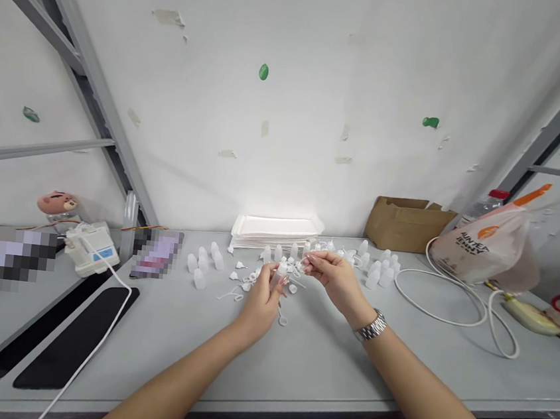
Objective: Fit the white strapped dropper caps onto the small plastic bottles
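My left hand (260, 306) is closed round a small translucent dropper bottle (279, 273), held upright above the table. Just to the right, my right hand (336, 279) has its thumb and fingertips pinched together near the bottle's top. What they hold is too small to make out. Around both hands lie loose white nozzle caps (293, 289) and thin looped straps (283, 319). Several matching bottles (199, 279) stand on the left, and another group of bottles (373, 277) is on the right. More bottles are partly hidden behind my hands.
White trays (278, 230) are stacked against the wall. A cardboard box (407, 224), a plastic bag (483, 247) and a coiled white cable (441, 320) occupy the right side. Leftward are a phone (158, 254), a white device (92, 248) and a black mat (76, 341).
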The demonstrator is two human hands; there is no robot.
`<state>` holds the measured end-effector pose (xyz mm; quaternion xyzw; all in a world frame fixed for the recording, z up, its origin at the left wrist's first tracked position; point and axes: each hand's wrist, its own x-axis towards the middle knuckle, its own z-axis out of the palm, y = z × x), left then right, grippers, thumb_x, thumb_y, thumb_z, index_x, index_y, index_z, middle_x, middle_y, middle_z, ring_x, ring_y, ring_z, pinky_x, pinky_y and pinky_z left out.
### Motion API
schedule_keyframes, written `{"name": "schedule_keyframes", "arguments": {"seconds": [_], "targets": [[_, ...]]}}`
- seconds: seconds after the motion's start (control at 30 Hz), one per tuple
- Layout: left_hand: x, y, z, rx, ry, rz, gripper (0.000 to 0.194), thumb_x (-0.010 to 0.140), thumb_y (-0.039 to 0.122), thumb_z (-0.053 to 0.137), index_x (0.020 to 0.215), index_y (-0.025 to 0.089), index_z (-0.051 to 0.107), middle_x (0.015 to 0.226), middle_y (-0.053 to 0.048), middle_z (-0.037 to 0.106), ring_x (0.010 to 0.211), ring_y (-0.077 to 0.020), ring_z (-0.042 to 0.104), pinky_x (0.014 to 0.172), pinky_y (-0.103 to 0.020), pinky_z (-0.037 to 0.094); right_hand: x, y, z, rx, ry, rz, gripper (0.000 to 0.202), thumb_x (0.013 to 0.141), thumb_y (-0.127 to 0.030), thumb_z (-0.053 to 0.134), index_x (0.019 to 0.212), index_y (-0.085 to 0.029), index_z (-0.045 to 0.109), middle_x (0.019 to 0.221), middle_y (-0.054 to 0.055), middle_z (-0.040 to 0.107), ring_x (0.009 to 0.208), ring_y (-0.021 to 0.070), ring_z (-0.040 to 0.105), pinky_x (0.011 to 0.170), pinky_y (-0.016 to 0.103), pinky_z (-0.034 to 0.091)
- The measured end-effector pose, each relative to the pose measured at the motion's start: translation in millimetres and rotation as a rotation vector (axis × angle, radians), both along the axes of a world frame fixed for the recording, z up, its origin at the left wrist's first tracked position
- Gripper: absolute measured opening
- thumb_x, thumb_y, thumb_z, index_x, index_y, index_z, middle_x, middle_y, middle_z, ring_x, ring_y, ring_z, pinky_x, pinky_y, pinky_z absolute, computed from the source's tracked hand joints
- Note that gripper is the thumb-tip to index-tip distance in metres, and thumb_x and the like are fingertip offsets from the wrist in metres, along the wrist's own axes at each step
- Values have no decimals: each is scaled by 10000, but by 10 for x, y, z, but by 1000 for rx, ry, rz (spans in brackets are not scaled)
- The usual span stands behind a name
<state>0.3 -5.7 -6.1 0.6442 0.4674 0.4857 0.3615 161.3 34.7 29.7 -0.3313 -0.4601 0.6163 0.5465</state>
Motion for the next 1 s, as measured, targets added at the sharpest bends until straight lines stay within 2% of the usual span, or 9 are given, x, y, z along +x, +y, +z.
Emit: {"name": "schedule_keyframes", "arguments": {"seconds": [0.2,0.33,0.63,1.0], "targets": [[-19,-33,30,107,278,60,250,881,292,350,1104,193,408,952,-73,545,884,-194,525,794,-368,414,13,19,-31,-48,79,87,166,604,-268,748,595,-167,615,613,-33,548,513,55,436,551,235,372],[-22,-30,8,188,367,56,260,887,281,345,1123,205,422,1067,-91,518,992,-213,491,848,-382,395,-19,-1,-42,-58,49,94,175,593,-272,753,567,-171,612,659,-28,541,555,63,414,567,243,341],[-30,-38,16,220,389,59,264,900,271,325,1138,207,418,1050,-77,517,956,-193,490,844,-368,402,-34,-27,-79,-40,25,154,165,658,-299,711,603,-177,615,639,-26,519,609,90,452,647,269,364],[-30,-38,14,236,412,48,260,899,261,321,1129,210,430,1046,-81,522,965,-206,497,844,-392,414,-70,-68,-18,-21,-2,150,186,639,-316,723,597,-174,610,613,-27,533,592,90,472,634,269,380]]}}
